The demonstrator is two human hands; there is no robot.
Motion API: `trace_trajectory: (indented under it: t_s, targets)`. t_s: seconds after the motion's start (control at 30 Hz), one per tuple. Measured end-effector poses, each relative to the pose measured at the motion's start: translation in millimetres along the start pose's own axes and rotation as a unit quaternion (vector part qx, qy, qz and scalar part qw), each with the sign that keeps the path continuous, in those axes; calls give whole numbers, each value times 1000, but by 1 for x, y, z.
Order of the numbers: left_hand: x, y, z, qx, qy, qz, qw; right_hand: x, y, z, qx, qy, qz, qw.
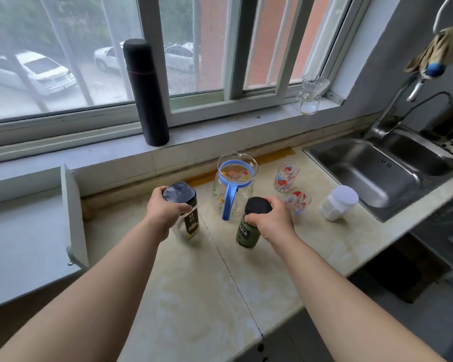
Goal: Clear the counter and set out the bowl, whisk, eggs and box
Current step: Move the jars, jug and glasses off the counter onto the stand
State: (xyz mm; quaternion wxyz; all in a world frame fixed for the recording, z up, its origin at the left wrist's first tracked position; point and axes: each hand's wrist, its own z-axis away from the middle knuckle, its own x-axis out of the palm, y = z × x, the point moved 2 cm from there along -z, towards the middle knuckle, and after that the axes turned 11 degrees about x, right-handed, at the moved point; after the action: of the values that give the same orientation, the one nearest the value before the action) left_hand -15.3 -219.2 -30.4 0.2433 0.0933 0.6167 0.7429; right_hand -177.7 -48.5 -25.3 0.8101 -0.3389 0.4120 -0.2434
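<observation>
Left hand (165,210): curled from above round the black lid of a clear square jar with a dark label (190,223).
Right hand (272,218): grips the round black lid of a green-labelled jar (247,232) the same way.
Jars: upright, long axes vertical; whether lifted or standing, cannot tell.
Left to clear: glass pitcher with blue handle (233,186) just beyond, flowered glasses (285,176) and white plastic bottle (338,203) to the right, nearer the right hand.
Bowl, whisk, eggs, box: not in view.
Surface: pale marbled counter (220,283); steel sink (377,173) far right.
</observation>
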Motion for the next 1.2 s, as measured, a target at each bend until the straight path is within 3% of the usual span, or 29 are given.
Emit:
trace_trajectory:
  t_s: [0.4,0.7,0.93,1.2]
  targets:
    - [-34,28,102,29,66,87,994,-8,-15,58,-101,-104,-18,989]
    - [-91,66,163,101,141,113,978,14,-61,110,-154,-148,-89,973]
    - [-171,80,193,161,230,124,952,52,-114,167,-222,-212,-150,940]
    - [-288,54,197,141,286,77,945,146,-153,222,-224,-293,-134,920]
